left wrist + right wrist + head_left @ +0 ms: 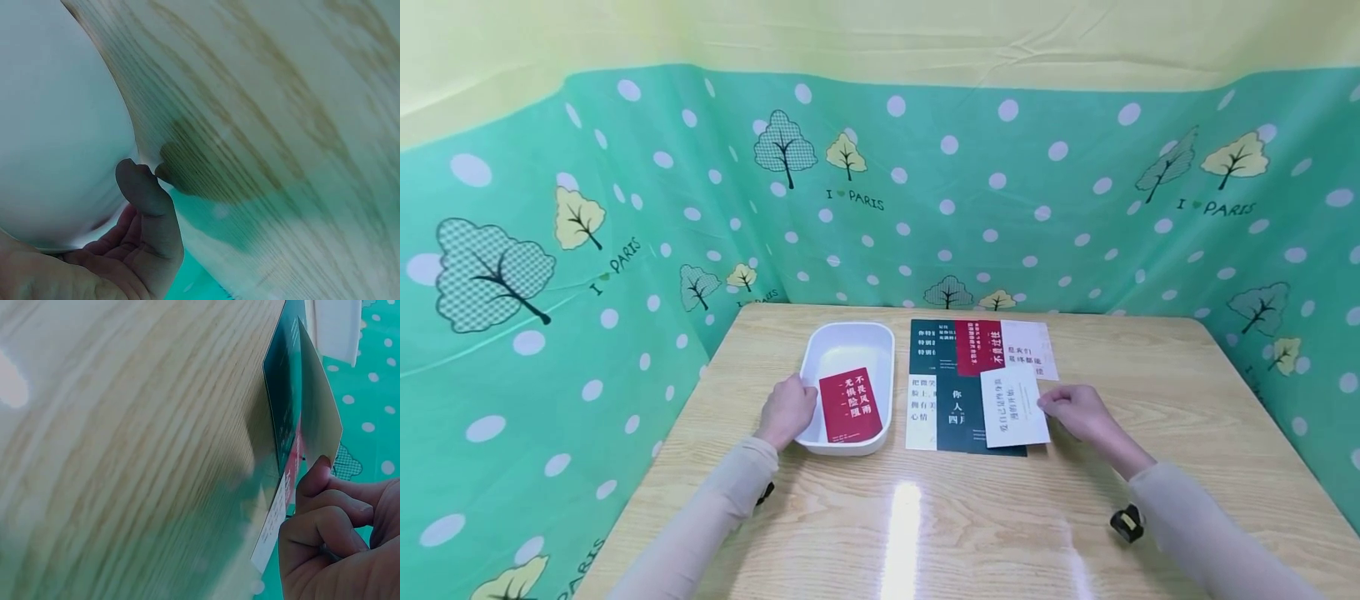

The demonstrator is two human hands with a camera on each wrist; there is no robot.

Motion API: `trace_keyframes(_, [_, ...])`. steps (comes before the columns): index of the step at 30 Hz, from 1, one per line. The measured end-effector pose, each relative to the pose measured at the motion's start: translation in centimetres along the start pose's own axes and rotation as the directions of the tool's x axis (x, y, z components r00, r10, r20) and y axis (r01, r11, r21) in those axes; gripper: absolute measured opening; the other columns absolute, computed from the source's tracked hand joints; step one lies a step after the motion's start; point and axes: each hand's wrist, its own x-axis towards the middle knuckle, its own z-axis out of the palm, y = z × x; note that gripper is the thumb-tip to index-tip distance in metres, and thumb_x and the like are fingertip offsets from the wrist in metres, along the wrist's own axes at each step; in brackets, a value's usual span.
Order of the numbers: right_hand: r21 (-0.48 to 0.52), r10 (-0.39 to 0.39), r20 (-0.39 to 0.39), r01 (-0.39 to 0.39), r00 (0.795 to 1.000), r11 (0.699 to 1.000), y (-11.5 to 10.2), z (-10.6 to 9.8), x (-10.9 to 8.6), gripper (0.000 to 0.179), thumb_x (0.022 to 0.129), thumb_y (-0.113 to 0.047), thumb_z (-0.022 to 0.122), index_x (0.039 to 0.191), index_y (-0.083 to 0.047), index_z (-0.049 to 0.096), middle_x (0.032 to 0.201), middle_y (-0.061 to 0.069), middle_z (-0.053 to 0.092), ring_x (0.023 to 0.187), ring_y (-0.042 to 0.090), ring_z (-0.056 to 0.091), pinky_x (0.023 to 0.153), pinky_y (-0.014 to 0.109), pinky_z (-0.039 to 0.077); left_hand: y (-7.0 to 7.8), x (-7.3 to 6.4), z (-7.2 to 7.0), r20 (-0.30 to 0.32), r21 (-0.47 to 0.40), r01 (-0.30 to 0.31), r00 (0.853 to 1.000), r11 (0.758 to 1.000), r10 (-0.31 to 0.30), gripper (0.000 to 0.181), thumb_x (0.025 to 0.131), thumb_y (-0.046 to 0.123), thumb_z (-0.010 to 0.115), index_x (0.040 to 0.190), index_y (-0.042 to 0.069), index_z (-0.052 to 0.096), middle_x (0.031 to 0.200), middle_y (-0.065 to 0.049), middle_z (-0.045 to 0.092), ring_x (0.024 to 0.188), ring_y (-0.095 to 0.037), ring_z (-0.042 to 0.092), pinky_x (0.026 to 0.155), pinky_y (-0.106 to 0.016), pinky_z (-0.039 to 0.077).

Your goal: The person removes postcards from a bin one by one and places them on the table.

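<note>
My left hand (790, 408) grips the near left side of a white plastic basin (891, 354). A red card (850, 406) with white characters lies tilted inside the basin. Between thumb and finger, my right hand (1077, 410) pinches the right edge of a white card (1017, 407). In the right wrist view this white card (320, 400) is raised at an angle off the cards beneath, partly hiding them. Below it are dark green cards (958, 408) and a white card with dark characters (920, 412). The left wrist view shows the left thumb (147, 187) beside the basin wall (62, 125).
Behind them lies a row with a dark green card (931, 354), a red card (973, 350) and a pale card (1033, 343). A wooden table (820, 533) bears everything. Green dotted cloth (1000, 208) hangs at the back and both sides.
</note>
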Motion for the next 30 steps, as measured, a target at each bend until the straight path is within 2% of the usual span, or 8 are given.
trace_keyframes(5, [0.003,-0.020,0.000,0.020,1.000,1.000,0.5,-0.1,-0.4,0.027,0.106,-0.012,0.057,0.119,0.010,0.065,0.089,0.013,0.062,0.068,0.020,0.049,0.056,0.029,0.042,0.1,0.0,0.0,0.004,0.002,0.007,1.000,1.000,-0.007,0.038,0.106,0.017,0.047,0.126,-0.012,0.057,0.088,-0.016,0.064,0.069,-0.024,0.063,0.058,-0.035,0.056])
trace_keyframes(12, [-0.032,-0.010,-0.009,0.010,1.000,0.999,1.0,0.3,-0.6,0.027,0.103,-0.016,0.063,0.116,0.007,0.067,0.084,0.010,0.064,0.072,0.022,0.056,0.059,0.031,0.047,-0.1,-0.1,0.0,-0.005,0.006,-0.001,1.000,1.000,0.001,0.036,0.105,0.017,0.047,0.123,-0.012,0.058,0.091,-0.018,0.066,0.072,-0.026,0.065,0.060,-0.037,0.057])
trace_keyframes(18, [-0.073,0.009,-0.024,-0.011,1.000,0.997,1.2,0.4,-0.4,0.025,0.101,-0.016,0.064,0.113,0.006,0.068,0.082,0.010,0.063,0.071,0.022,0.057,0.060,0.031,0.046,-0.2,-0.1,0.0,-0.005,0.006,-0.002,1.000,1.000,0.002,0.036,0.105,0.018,0.047,0.122,-0.012,0.059,0.088,-0.016,0.065,0.070,-0.026,0.064,0.059,-0.037,0.056])
trace_keyframes(22, [-0.092,0.037,-0.023,-0.039,0.999,0.995,1.3,0.3,-0.2,0.025,0.101,-0.016,0.065,0.113,0.006,0.067,0.087,0.011,0.064,0.075,0.023,0.056,0.063,0.032,0.046,-0.1,0.0,0.0,-0.002,0.006,-0.001,1.000,1.000,0.001,0.037,0.106,0.017,0.046,0.125,-0.012,0.058,0.088,-0.016,0.065,0.070,-0.025,0.064,0.060,-0.036,0.057])
trace_keyframes(30, [-0.118,0.027,-0.025,-0.030,0.999,0.993,1.3,0.3,0.1,0.023,0.099,-0.014,0.068,0.109,0.007,0.068,0.090,0.012,0.064,0.078,0.023,0.056,0.066,0.032,0.046,0.1,0.0,-0.1,0.002,0.009,-0.002,1.000,1.000,0.002,0.038,0.106,0.016,0.045,0.127,-0.013,0.057,0.087,-0.015,0.064,0.070,-0.024,0.065,0.060,-0.035,0.058])
